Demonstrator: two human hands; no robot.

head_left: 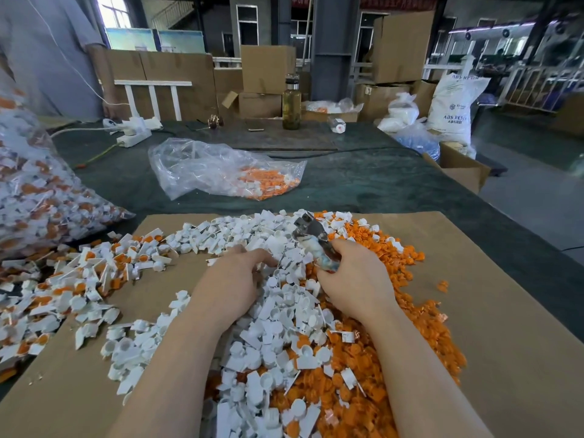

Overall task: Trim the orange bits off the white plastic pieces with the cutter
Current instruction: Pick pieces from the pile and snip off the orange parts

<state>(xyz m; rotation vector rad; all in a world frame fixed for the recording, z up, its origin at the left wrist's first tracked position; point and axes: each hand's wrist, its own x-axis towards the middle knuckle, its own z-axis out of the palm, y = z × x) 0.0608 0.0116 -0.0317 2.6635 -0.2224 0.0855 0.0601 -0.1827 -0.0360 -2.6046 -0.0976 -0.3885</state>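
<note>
Right hand (354, 276) grips cutter (316, 245), blades pointing to upper left; left hand (234, 276), fingers curled among white pieces (278, 311), lies just left.

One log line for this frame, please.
right hand: grips cutter | left hand: fingers curled in white pieces | orange bits: heaped right
</note>
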